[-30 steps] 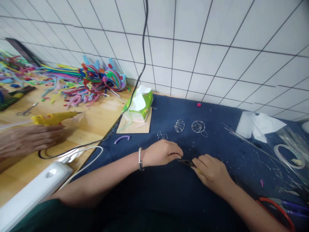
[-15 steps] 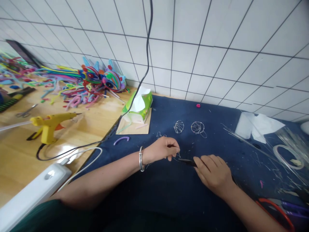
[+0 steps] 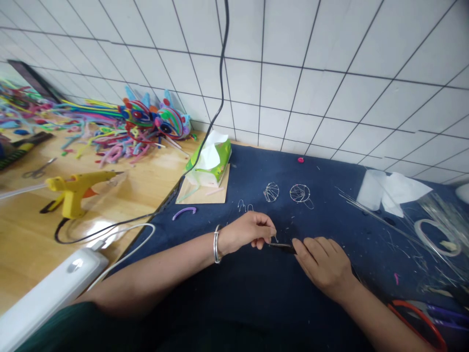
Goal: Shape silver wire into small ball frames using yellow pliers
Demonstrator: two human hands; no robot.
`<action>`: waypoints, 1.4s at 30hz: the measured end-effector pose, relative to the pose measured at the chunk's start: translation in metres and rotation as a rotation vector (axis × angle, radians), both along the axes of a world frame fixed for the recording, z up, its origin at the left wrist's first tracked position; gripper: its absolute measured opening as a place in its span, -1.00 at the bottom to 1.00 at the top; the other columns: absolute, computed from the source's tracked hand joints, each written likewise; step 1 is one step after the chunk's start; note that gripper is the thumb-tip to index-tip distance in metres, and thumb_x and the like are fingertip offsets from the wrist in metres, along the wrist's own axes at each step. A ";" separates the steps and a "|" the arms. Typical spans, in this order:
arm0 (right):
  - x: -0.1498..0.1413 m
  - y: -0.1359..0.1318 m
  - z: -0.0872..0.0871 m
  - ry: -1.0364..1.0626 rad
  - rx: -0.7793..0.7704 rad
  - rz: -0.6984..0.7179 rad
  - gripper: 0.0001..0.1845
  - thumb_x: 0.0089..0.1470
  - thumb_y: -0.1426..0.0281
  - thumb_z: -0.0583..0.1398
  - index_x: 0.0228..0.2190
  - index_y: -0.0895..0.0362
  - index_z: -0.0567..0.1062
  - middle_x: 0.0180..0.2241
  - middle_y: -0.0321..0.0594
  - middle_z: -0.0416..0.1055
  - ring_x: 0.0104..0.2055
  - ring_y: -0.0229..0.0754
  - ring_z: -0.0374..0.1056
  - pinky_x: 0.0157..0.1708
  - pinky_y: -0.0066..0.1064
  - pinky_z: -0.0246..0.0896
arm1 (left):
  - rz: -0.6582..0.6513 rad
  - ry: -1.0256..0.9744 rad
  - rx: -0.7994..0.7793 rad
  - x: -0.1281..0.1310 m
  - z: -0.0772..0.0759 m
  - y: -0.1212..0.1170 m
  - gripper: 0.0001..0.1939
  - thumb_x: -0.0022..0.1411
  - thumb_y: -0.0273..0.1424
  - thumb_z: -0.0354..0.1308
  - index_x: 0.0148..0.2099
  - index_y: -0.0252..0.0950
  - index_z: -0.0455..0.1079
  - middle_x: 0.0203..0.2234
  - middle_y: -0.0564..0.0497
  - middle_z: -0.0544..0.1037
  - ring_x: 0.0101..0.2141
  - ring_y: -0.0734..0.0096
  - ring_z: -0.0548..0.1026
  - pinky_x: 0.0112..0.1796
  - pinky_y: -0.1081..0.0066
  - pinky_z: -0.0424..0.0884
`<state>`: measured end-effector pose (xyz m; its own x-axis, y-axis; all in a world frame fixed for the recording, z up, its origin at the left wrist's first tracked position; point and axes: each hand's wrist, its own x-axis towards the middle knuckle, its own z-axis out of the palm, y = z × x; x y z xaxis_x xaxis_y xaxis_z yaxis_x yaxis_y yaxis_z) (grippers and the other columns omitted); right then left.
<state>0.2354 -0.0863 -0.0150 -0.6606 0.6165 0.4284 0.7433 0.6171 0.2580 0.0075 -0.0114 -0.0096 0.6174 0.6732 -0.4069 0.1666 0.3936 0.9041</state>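
My left hand (image 3: 252,231), with a silver bangle at the wrist, pinches a short thin piece of wire (image 3: 276,238) between thumb and fingers. Closed around a pair of dark-jawed pliers (image 3: 284,248) is my right hand (image 3: 322,261); its palm hides the handles. The plier tips meet my left fingertips, and I cannot tell whether they grip the wire. Beyond my hands lie two round wire frames, a smaller one (image 3: 271,192) and a wider one (image 3: 300,193). Some bent wire pieces (image 3: 245,206) rest just behind my left hand.
Left on the wooden table are a yellow glue gun (image 3: 75,190), scissors (image 3: 39,169), a white power strip (image 3: 62,293) and colourful pipe cleaners (image 3: 117,146). A tissue pack (image 3: 212,161) sits on a board. Loose wires (image 3: 443,230) and red-handled scissors (image 3: 417,318) lie right. A black cable hangs ahead.
Another person's hand has left the glue gun, which now stands alone. My left hand drew back from the pliers and returned to their tips. The pliers have turned slightly.
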 end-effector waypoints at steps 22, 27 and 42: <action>0.001 -0.001 0.001 -0.017 0.006 0.030 -0.68 -0.04 0.44 0.22 -0.16 0.14 0.41 -0.36 -0.25 0.39 -0.34 -0.21 0.22 -0.37 -0.32 0.05 | -0.044 -0.045 -0.041 0.001 0.005 0.000 -0.85 0.07 -0.37 0.14 -0.40 -0.39 0.36 -0.63 0.08 0.40 -0.70 0.68 0.28 -0.66 0.61 0.20; 0.001 0.000 0.001 -0.011 0.009 0.040 -0.67 -0.04 0.44 0.23 -0.16 0.15 0.40 -0.37 -0.26 0.38 -0.35 -0.22 0.22 -0.38 -0.32 0.04 | -0.053 -0.040 -0.032 0.000 0.006 -0.001 -0.85 0.07 -0.37 0.13 -0.40 -0.39 0.36 -0.63 0.09 0.39 -0.69 0.68 0.26 -0.65 0.61 0.20; -0.002 0.001 -0.003 0.068 -0.225 -0.002 -0.73 0.03 0.39 0.15 -0.18 0.18 0.40 -0.44 -0.23 0.33 -0.40 -0.24 0.18 -0.37 -0.36 0.10 | -0.126 0.134 0.949 -0.001 0.017 -0.008 -0.85 0.21 -0.50 -0.04 -0.33 -0.36 0.35 -0.45 0.02 0.44 -0.41 0.53 0.38 -0.33 0.49 0.30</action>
